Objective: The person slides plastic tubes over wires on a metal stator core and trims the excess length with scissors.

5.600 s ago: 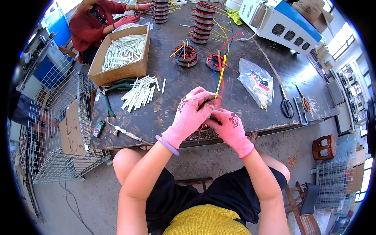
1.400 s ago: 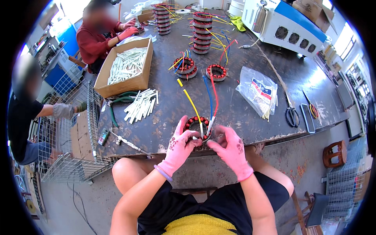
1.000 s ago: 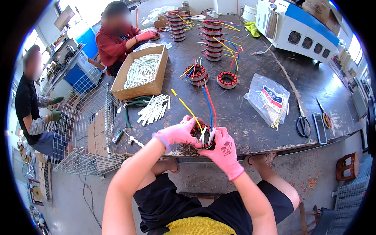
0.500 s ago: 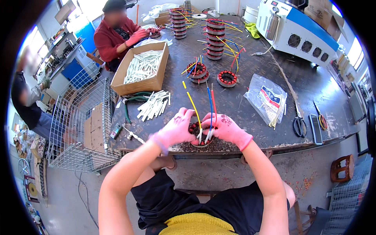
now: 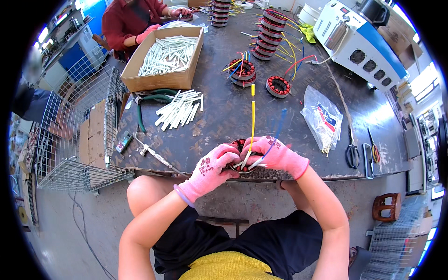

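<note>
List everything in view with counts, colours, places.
Held ring: one, red, near edge
Its leads: two seen, yellow and blue, above
Ring stacks: three, red, beyond
Single ring: one, red, beyond
Tubes: uncountable, white, box and tabletop
Box: one, brown, left
Pliers: one, green, left
Bag: one, clear, right
Scissors: two, black and orange, right
Machine: one, white and blue, right
Table: one, dark, centre
Stool: one, brown, right
Wire basket: one, grey, left
People: two, red and dark clothes, left
Left grip: one, pink, on ring
Right grip: one, pink, on ring

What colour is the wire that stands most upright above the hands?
The wire is yellow; it shows best in the head view.
</note>
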A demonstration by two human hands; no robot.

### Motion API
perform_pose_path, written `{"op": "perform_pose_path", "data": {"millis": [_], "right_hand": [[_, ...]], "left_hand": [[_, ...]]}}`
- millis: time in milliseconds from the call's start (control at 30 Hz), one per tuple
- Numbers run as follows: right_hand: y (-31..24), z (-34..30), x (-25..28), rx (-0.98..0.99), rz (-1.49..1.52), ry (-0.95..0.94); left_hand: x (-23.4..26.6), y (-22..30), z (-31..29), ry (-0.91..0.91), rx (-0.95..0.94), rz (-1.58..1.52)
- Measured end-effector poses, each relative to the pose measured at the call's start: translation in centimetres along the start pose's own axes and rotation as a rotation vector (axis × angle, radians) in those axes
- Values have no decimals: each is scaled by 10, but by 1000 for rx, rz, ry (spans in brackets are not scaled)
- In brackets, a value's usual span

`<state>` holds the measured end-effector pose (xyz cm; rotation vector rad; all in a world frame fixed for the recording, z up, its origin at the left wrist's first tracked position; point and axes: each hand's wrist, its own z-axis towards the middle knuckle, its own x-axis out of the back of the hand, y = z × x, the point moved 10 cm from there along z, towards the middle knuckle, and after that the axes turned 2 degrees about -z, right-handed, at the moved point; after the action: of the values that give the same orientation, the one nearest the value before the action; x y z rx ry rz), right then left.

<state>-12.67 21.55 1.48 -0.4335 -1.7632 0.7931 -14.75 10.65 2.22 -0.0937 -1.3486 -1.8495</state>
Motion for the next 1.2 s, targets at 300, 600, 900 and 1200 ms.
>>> {"op": "perform_pose_path", "data": {"millis": [300, 600, 900, 1200], "right_hand": [[-19, -4, 4, 2, 195, -94], [-11, -2, 1, 57, 139, -111], [-15, -1, -1, 156, 30, -179], [-25, -13, 26, 15, -116, 213]], "left_hand": [[0, -6, -5, 12, 41, -115], [-4, -10, -3, -14, 62, -101], [-5, -10, -1, -7, 45, -86], [-6, 3, 2, -79, -79, 124]]}}
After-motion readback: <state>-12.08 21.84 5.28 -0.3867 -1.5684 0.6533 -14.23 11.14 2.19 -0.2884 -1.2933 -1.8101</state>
